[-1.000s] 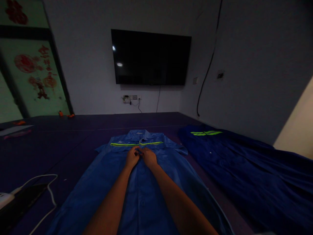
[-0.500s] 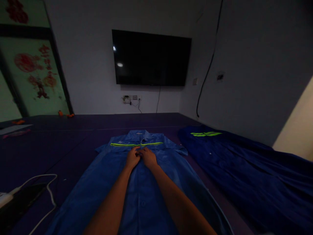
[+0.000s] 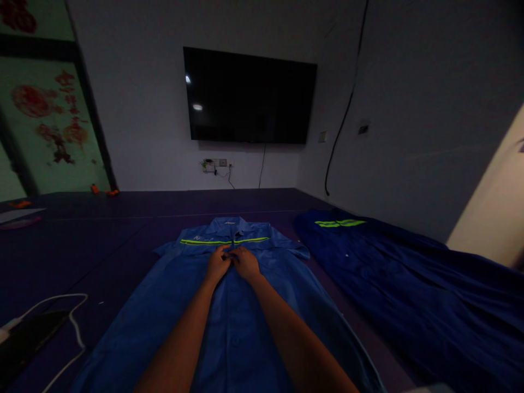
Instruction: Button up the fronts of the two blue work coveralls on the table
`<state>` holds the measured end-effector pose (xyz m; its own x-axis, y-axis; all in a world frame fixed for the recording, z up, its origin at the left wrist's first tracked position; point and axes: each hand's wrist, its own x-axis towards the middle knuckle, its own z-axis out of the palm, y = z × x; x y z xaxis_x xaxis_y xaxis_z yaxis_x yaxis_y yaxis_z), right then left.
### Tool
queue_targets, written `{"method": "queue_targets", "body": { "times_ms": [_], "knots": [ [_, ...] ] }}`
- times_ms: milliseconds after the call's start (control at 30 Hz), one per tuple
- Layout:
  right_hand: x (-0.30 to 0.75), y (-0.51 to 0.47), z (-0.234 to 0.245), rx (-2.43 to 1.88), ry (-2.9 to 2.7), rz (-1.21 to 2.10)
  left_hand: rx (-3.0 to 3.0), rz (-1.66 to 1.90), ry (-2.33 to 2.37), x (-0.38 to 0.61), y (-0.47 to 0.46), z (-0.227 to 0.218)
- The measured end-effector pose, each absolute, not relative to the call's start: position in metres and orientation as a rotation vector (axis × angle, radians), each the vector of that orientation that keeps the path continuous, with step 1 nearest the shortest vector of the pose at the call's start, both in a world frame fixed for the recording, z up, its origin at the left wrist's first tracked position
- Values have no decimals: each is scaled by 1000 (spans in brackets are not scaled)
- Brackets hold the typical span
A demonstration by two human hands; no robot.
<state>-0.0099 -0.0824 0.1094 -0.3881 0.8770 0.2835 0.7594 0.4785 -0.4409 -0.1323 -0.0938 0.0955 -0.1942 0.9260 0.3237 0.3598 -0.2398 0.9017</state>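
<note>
A blue work shirt with a yellow-green reflective stripe across the chest lies flat, front up, on a dark purple surface. Both my arms reach out over it. My left hand and my right hand meet at the shirt's button line just below the stripe. The fingers of both are curled and pinched together on the front placket. What sits between the fingertips is too small and dark to make out.
A darker blue garment with a reflective stripe lies spread to the right. A dark flat device with a white cable sits at the lower left. A wall-mounted screen hangs ahead above a socket strip.
The view has shifted slightly, so everything sits a little further left. My hands stay pinched at the same spot on the shirt front.
</note>
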Motion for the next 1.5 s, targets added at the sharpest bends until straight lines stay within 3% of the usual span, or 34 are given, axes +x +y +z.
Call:
{"method": "queue_targets", "body": {
  "times_ms": [267,1500],
  "knots": [
    [-3,-64,99,-1234,-2184,560,1588,1429,1521,-132,-94,95],
    [-6,-63,99,-1223,-2115,522,1747,1338,1791,-130,-94,96]
  ]
}}
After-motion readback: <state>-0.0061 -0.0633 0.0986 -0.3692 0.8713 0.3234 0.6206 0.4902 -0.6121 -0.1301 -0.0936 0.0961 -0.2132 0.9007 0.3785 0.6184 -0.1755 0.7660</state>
